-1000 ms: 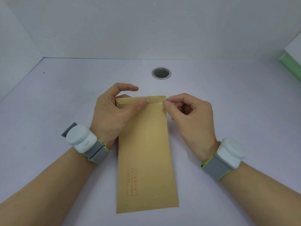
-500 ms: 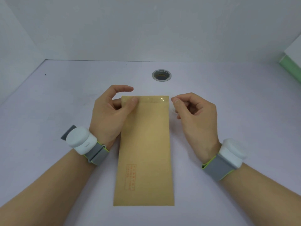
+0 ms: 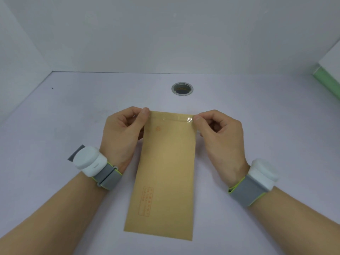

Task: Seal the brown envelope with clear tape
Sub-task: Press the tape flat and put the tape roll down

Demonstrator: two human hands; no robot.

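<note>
A long brown envelope (image 3: 165, 172) lies flat on the white table, its flap end away from me. A strip of clear tape (image 3: 171, 119) runs across the top edge and glints at its right end. My left hand (image 3: 121, 133) pinches the envelope's top left corner between thumb and fingers. My right hand (image 3: 219, 137) pinches the top right corner, where the tape ends. A red printed box sits near the envelope's lower left.
A round metal-rimmed hole (image 3: 182, 88) is set in the table beyond the envelope. White walls close the back and left. A green edge (image 3: 327, 81) shows at the far right. White sensor bands are on both wrists.
The envelope has swung from tilted to nearly straight. My left thumb has slid from the middle of the top edge to the left corner. My right hand came back onto the right corner.
</note>
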